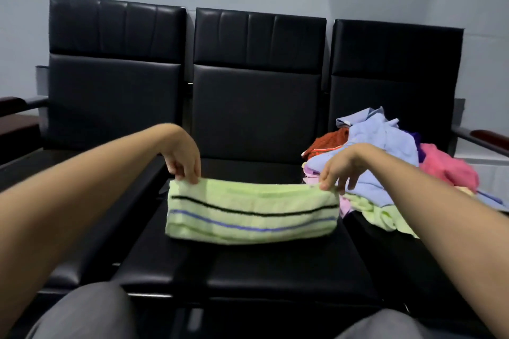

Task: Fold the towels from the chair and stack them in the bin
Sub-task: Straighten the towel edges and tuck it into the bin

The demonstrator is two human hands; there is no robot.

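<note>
Beyond both hands stands the black chair (pixel 256 107), a row of three padded seats joined side by side, its backrests rising behind the fingers. Just past the right hand, on the right-hand seat, lies the pile of unfolded towels (pixel 385 146): pale blue on top, with red, pink, lilac and pale green showing under and around it. The bin is not in view.

Between the hands, and reaching from them back toward the person, the green towel (pixel 252 215) rests on the middle seat (pixel 261 264), already folded into a long, narrow band. Its long axis runs left to right, from one hand to the other, and a black stripe (pixel 253 210) and a blue stripe (pixel 248 227) run along that length.

The left hand (pixel 183 157) pinches the far left corner of the towel between thumb and fingertips. The right hand (pixel 340 166) pinches the far right corner in the same way, its other fingers hanging loose just in front of the pile. The hands sit about level, neither clearly nearer the towel than the other, each owning one end.

With the band this long, the next fold probably has to cross the long axis, one end carried over to meet the other.
</note>
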